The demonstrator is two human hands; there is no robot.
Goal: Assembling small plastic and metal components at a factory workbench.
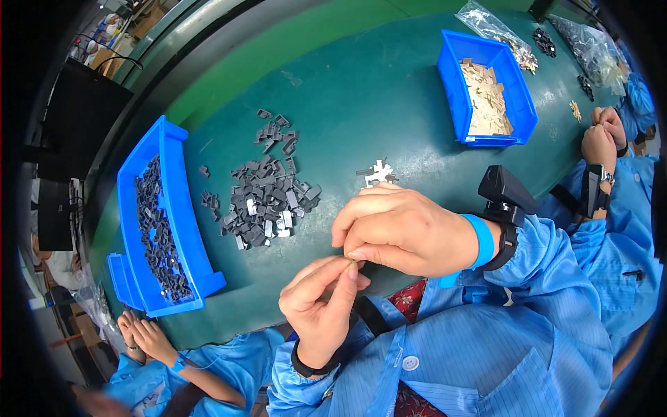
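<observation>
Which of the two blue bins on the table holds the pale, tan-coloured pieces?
The far right bin, beyond the right hand. Its pieces are tan; the left bin holds dark grey ones.

Blue button-front work coat (486,347), long sleeves, white button at 6 o'clock. Right wrist: blue band (482,240), black strap carrying boxy black device (506,191). Left wrist: black band (313,366). Red patterned cloth underneath.

Green worktable (361,90), dark surroundings
</observation>
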